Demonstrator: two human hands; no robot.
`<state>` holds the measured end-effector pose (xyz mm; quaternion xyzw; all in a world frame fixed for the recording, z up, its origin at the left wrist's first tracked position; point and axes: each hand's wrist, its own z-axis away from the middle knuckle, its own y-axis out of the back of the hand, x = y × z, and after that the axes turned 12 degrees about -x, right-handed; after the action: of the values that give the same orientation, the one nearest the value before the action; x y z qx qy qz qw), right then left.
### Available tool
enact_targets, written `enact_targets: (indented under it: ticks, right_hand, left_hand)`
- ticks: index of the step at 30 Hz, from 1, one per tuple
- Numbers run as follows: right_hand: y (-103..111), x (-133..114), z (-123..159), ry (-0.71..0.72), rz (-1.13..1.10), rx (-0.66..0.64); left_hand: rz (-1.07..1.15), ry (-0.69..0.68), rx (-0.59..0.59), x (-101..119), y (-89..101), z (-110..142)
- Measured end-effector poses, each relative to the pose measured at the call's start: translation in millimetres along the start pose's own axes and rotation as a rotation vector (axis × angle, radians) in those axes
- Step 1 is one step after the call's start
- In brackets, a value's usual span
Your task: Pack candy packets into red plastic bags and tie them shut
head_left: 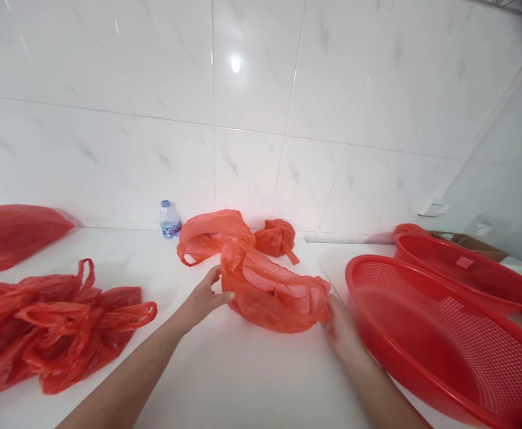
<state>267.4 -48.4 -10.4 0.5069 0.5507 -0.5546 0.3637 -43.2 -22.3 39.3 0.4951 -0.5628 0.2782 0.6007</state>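
Note:
A thin red plastic bag [274,298] lies spread on the white table, its mouth gaping upward. My left hand [210,292] pinches its left edge, thumb in front and fingers partly behind the film. At the bag's right end, my right hand [339,322] grasps the gathered plastic; most of its fingers are hidden. Something small and dark shows through the bag's middle, too unclear to name. Just behind lies another red plastic bag [214,235] with a loop handle, touching the first. A knotted red bag [276,238] rests against the wall side.
A pile of red plastic bags [64,325] lies on the left, with a fuller red bag [15,238] behind it. A small water bottle [170,220] stands by the tiled wall. Two red perforated baskets [422,339] occupy the right, near a cardboard box [471,244].

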Motion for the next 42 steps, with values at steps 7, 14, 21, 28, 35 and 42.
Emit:
enact_targets:
  ticks: [7, 14, 21, 28, 35, 42]
  right_hand:
    - [-2, -16, 5, -0.135, -0.442, -0.038]
    - [-23, -45, 13, -0.257, -0.488, -0.056]
    - [-33, -109, 8, 0.176, -0.426, -0.122]
    - [-22, -66, 18, 0.123, -0.077, 0.013]
    - [-27, -38, 33, 0.086, 0.001, -0.149]
    - [-64, -42, 9, 0.095, 0.303, -0.369]
  left_hand:
    - [0.055, -0.21, 0.272, 68, 0.0, -39]
    - [0.142, -0.187, 0.342, 71, 13.4, -40]
    - [0.26, -0.231, 0.38, 60, 24.8, -29]
    - [0.214, 0.067, 0.016, 19, 25.7, 3]
    - [0.25, 0.093, -0.109, 11, 15.0, 22]
    - [0.381, 0.166, -0.208, 17, -9.6, 3]
